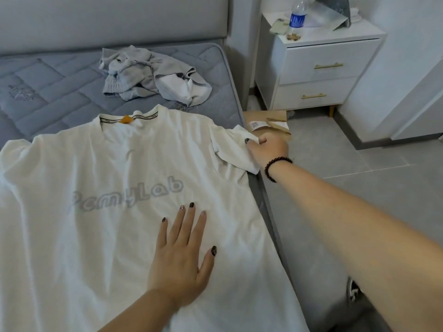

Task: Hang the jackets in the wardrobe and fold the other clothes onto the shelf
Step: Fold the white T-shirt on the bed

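Observation:
A white T-shirt with grey lettering lies spread flat, front up, on the blue-grey mattress. My left hand presses flat on the shirt's lower front, fingers straight and spread. My right hand, a dark bead bracelet on its wrist, pinches the edge of the shirt's right sleeve at the mattress's right edge. Farther back on the bed lies a crumpled heap of grey and white clothes.
A white nightstand with two drawers stands right of the bed, carrying a water bottle and small items. A brown cardboard piece with a label lies on the grey tile floor beside the bed. A padded headboard rises behind.

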Available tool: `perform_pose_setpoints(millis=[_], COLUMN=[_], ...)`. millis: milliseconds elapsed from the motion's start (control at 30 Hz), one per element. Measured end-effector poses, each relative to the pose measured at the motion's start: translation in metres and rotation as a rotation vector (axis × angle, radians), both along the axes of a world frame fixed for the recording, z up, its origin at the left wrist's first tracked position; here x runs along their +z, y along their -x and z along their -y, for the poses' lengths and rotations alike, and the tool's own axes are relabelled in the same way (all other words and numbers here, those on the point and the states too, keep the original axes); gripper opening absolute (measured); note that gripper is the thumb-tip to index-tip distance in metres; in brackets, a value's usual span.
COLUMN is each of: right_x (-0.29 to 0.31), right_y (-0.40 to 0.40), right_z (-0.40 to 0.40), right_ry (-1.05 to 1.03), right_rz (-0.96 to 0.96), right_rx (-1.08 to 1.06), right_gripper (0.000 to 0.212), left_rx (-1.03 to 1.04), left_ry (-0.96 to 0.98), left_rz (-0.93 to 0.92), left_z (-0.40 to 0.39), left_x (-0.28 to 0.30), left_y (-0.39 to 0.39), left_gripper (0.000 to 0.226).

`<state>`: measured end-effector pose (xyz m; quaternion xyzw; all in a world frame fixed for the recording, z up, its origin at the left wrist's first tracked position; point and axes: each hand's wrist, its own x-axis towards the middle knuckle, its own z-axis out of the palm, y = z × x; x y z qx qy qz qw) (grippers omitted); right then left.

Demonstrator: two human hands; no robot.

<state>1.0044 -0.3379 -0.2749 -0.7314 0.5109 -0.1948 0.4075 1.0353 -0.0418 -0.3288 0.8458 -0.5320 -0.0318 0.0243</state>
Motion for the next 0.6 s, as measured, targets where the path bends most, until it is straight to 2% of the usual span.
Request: perform_pose_setpoints(millis=[67,100,200,233,267,333,400,433,500,600], right_x=[0.016,0.026,0.049,0.05,0.048,0.03,0.005,-0.01,-0.031,-0.053], right_y=[-0.009,-0.014,-0.021,-0.022,-0.022,-0.015,-0.008,-0.003,0.007,0.013], right_z=[0.026,0.041,0.081,0.087,0.089,0.08,0.06,0.051,0.03,0.013], right_ry=[0.035,0.009,-0.316,-0.399,-0.427,-0.33,-0.345,-0.449,-0.679,-0.768], right_rz=[-0.051,0.01,0.543,0.67,0.676,0.478,0.306,0.264,0.301,0.583], right_rx=[0.037,-0.034,-0.267,-0.263,-0.227,-0.206,-0.187,-0.172,-0.196,-0.242], right_gripper=[0.042,0.04,0.011,0.014,0.032,0.054,0.05,0.044,0.037,0.019], left_rx=[-0.003,-0.004,-0.011,-0.013,-0.014,-0.01,-0.009,-0.008,-0.005,-0.004], left_ry=[0.024,0.037,0.06,0.066,0.073,0.096,0.108,0.109,0.111,0.118], left_rz=[-0.016,-0.025,-0.029,-0.03,-0.035,-0.041,-0.034,-0.032,-0.028,-0.027], left_z=[-0.001,-0.001,0.0,0.001,0.001,0.001,0.002,0.002,0.002,0.002], left_x=[-0.002,-0.003,-0.005,-0.005,-0.006,-0.005,-0.006,-0.006,-0.007,-0.005], left_y=[-0.001,-0.002,-0.004,-0.004,-0.004,-0.004,-0.004,-0.004,-0.004,-0.003], left_gripper=[0.069,0.069,0.071,0.071,0.072,0.073,0.073,0.074,0.074,0.072])
